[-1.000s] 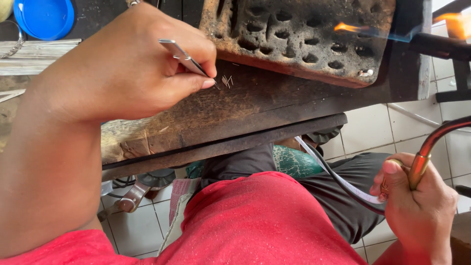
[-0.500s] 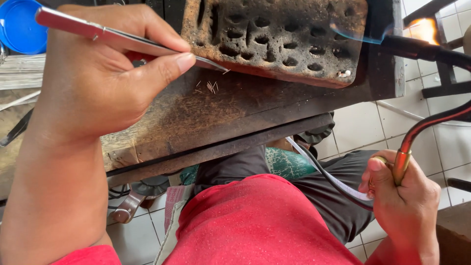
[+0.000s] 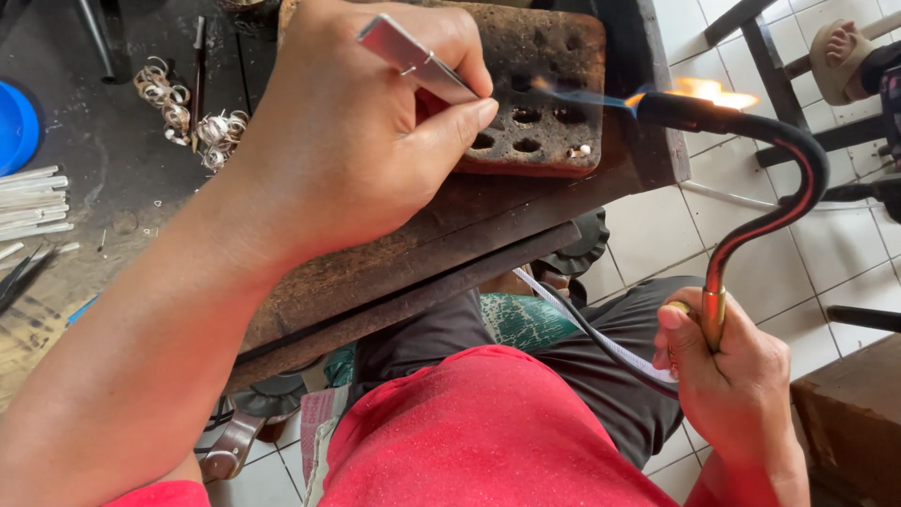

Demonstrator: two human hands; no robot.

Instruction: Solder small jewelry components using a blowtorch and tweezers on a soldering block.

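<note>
My left hand (image 3: pixel 357 141) pinches steel tweezers (image 3: pixel 413 61), whose tips point down over a scorched, perforated soldering block (image 3: pixel 540 94) and are hidden behind my fingers. My right hand (image 3: pixel 737 385) grips the handle of a curved copper torch (image 3: pixel 770 221) held low beside my lap. The dark torch nozzle (image 3: pixel 680 108) points left at the block and gives a blue flame with an orange flare behind it. A small pale bead (image 3: pixel 584 149) lies near the block's right edge.
The block rests on a worn wooden bench (image 3: pixel 375 272). Several silver rings (image 3: pixel 188 117) lie at the back left, beside a blue bowl (image 3: pixel 17 127) and metal strips (image 3: pixel 33 202). A hose (image 3: pixel 591 329) crosses my lap. White tiled floor, a stool and someone's foot (image 3: pixel 840 42) are at right.
The view has shifted right and closer. My left hand with the tweezers moved onto the block. The torch swung up and left, and its flame now reaches the block.
</note>
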